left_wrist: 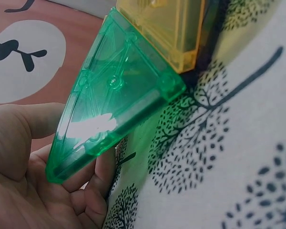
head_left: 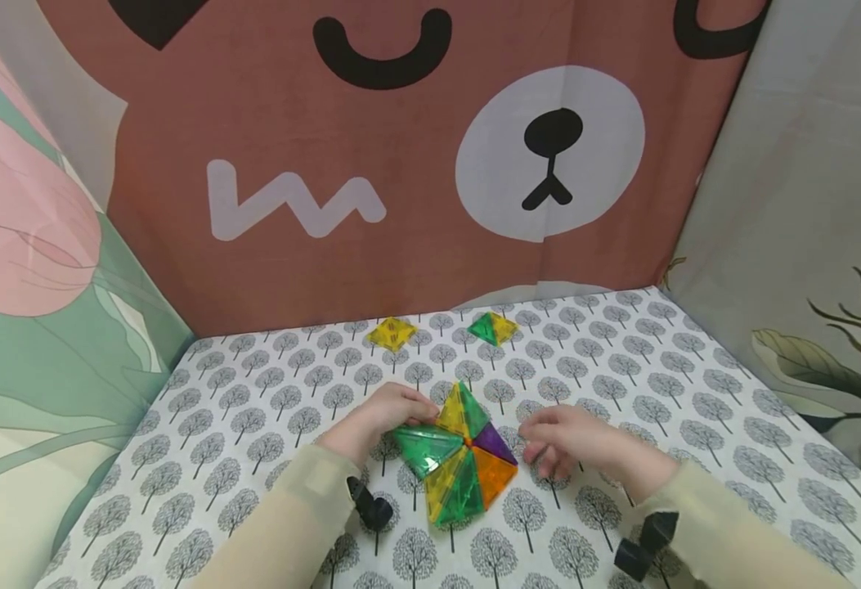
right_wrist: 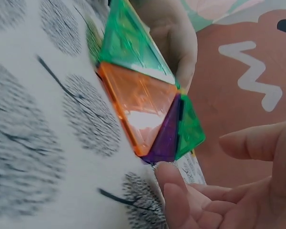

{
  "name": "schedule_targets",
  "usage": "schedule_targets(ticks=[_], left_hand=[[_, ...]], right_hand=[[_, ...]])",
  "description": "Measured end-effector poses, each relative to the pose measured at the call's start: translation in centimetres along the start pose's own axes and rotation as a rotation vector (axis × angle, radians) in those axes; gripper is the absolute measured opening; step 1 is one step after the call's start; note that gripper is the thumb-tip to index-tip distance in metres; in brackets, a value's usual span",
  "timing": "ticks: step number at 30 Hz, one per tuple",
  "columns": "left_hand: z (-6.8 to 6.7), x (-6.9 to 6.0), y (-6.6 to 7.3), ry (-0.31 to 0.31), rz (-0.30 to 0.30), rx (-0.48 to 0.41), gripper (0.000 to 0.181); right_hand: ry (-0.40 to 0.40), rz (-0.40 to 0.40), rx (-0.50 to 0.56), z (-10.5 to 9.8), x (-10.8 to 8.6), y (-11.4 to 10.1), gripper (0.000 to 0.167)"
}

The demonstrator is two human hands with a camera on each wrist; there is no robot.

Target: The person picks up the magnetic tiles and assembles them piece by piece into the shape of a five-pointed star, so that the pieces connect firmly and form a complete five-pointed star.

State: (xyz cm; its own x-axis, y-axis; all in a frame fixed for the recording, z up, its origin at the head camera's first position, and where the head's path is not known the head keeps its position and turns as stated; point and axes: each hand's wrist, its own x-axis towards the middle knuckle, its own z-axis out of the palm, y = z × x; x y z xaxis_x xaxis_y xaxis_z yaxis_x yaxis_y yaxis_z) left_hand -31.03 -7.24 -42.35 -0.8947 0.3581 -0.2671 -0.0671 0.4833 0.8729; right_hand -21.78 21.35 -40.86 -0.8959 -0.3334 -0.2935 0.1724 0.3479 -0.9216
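Note:
A many-sided shape of translucent triangular building tiles, green, yellow, orange and purple, stands on the patterned cloth, its tiles meeting at a raised middle. At its left is my left hand (head_left: 389, 409), against the far side of a large green tile (left_wrist: 114, 86). That tile hides the thumb tip and some fingertips, so the contact is unclear. My right hand (head_left: 573, 442) is at the right, beside the purple tile (right_wrist: 164, 136) and orange tile (right_wrist: 138, 105), fingers loosely bent with nothing between them. One fingertip is close to the purple tile's lower edge; whether it touches is unclear.
Farther back on the tree-print cloth (head_left: 290, 483) lie a yellow tile piece (head_left: 393, 334) at left and a green-and-yellow one (head_left: 494, 329) at right. A brown bear-print curtain (head_left: 415, 270) rises behind, with printed curtains on both sides.

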Motion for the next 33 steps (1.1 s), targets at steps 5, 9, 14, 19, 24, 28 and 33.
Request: schedule_targets(ticks=[5, 9, 14, 19, 24, 28, 33], left_hand=[[0.0, 0.0, -0.1, -0.003, 0.003, 0.001, 0.018], [0.0, -0.1, -0.1, -0.001, 0.004, 0.006, 0.018], [-0.1, -0.1, -0.2, -0.004, 0.005, 0.012, 0.019], [-0.3, -0.5, -0.1, -0.007, 0.011, 0.027, 0.021], [-0.7, -1.4, -0.4, -0.008, 0.01, 0.028, 0.026], [-1.0, -2.2, -0.9, -0.01, -0.001, -0.012, 0.029], [-1.2, -3.3, -1.4, -0.023, -0.016, -0.089, 0.032]], right_hand=[[-0.074, 0.027, 0.19, 0.5, -2.2, 0.8, 0.06], [-0.11, 0.026, 0.313, 1.0, -3.0, 1.3, 0.07], [-0.162, 0.016, 0.44, 1.2, -3.7, 1.4, 0.071], [-0.199, 0.004, 0.516, 1.1, -4.1, 1.2, 0.074], [-0.198, -0.034, 0.555, 1.6, -4.2, 1.0, 0.073], [-0.156, -0.022, 0.554, 2.0, -3.7, 0.8, 0.076], [-0.116, 0.012, 0.554, 1.9, -2.7, 0.6, 0.082]])
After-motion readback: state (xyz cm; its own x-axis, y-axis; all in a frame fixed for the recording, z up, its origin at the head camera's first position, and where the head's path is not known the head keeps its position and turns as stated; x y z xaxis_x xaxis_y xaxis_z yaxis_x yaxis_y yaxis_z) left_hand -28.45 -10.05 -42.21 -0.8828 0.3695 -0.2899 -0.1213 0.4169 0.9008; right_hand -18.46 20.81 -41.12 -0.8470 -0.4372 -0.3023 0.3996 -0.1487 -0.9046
